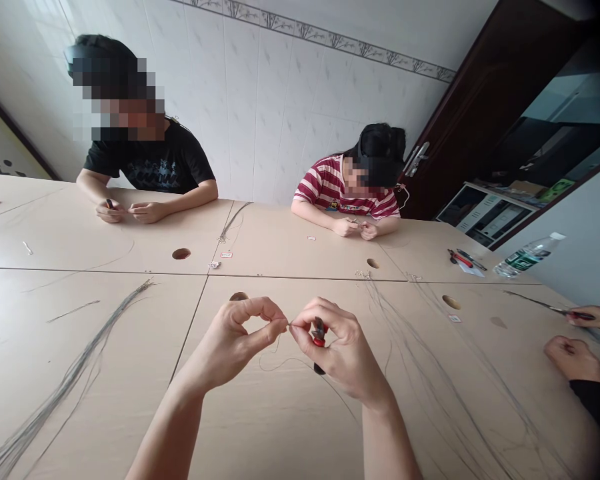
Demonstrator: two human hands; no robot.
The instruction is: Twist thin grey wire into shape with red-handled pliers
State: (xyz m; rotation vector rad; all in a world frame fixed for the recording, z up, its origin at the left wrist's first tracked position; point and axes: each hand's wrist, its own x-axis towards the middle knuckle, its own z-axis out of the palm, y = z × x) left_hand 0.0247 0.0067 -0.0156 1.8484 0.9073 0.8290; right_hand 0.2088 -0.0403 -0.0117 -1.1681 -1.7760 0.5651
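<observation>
— While both hands hover over the near middle of the table (290,433), what do they hold?

— The left hand (235,343) pinches the end of a thin wire (280,353) between thumb and forefinger, the other fingers curled. The right hand (337,350) is closed round small red-handled pliers (319,333), whose tip meets the wire at the left fingertips. The wire hangs in a loop just under the hands.

— Any containers?

— One: a clear plastic water bottle (525,257) lying on its side at the table's far right edge; I cannot tell what is in it.

— What else?

— Long wire bundles (70,380) run across the left part, loose strands (430,373) on the right. Two persons sit at the far edge, hands together. At the right edge a co-worker's hand (597,318) holds a tool, another hand (573,357) near it.
</observation>
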